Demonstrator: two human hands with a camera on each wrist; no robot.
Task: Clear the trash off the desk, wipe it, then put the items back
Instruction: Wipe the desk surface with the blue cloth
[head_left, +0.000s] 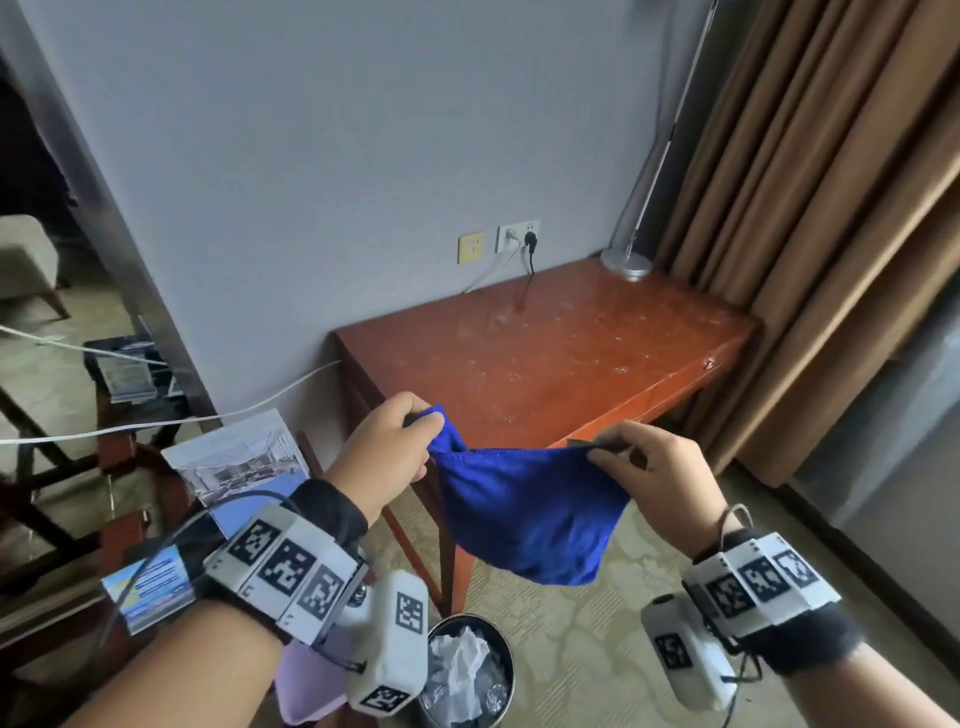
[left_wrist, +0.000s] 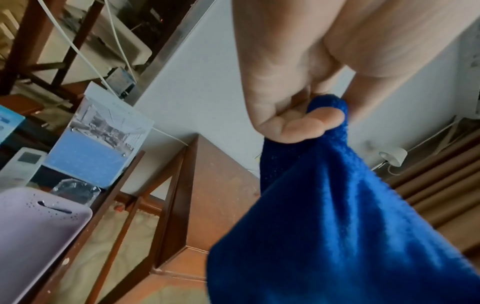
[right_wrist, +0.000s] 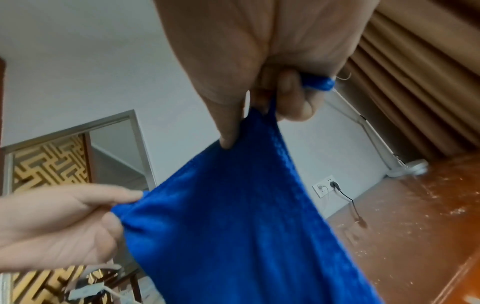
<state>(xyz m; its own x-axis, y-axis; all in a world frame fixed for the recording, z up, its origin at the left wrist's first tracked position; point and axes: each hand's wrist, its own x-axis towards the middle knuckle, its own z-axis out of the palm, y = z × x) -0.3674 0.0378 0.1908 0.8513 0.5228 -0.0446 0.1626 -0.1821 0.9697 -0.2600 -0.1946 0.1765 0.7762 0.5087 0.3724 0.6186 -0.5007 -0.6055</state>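
In the head view, the left hand (head_left: 387, 452) and the right hand (head_left: 649, 467) hold a blue cloth (head_left: 524, 519) stretched between them at centre frame, in the air in front of the near edge of the reddish wooden desk (head_left: 571, 353). Each hand pinches a top corner with curled fingers and thumb; the cloth sags below them. The desk top shows pale specks and smears. A lamp base (head_left: 626, 262) stands at its far right corner, beside the brown curtain (head_left: 831, 208). At lower centre a waste bin (head_left: 470, 670) holds crumpled white trash.

The left wrist view shows the thumb (left_wrist: 309, 127) pressing the cloth's corner, and, at lower left, things the head view mostly hides: a white remote control (left_wrist: 22, 164), a lilac box (left_wrist: 36, 232) and a photo booklet (left_wrist: 101, 142) on a side stand.

The right wrist view alone shows both hands on the cloth together, plus the wall socket (right_wrist: 326, 188) with a black plug.
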